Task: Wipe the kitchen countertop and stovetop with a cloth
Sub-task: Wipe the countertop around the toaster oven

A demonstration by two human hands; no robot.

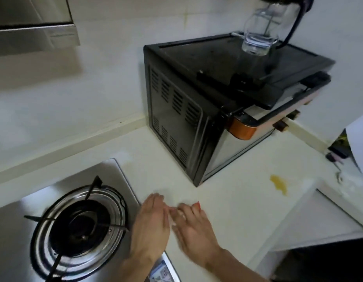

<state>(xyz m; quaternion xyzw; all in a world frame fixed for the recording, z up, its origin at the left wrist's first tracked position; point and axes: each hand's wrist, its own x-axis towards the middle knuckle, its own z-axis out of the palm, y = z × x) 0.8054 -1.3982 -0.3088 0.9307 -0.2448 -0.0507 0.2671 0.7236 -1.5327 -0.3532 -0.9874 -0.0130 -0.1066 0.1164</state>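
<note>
We see a pale countertop [227, 200] with a steel stovetop [107, 176] left of our hands and an oven [196, 110] beyond. Our left hand [151, 222] and right hand [193, 228] lie flat, fingers pointing away, holding nothing, perhaps touching each other; a yellow stain [279, 183] runs lengthwise to their right.

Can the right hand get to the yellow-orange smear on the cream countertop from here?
Probably yes. The right hand lies on the cream countertop, and only bare counter shows between it and the yellow-orange smear. The black oven stands behind that path, not across it.

No text, brand or number can be read anywhere. A blue-and-white sticker [160, 270] sits on the stovetop [107, 171] edge just below the left wrist, its print too blurred to read.
</note>
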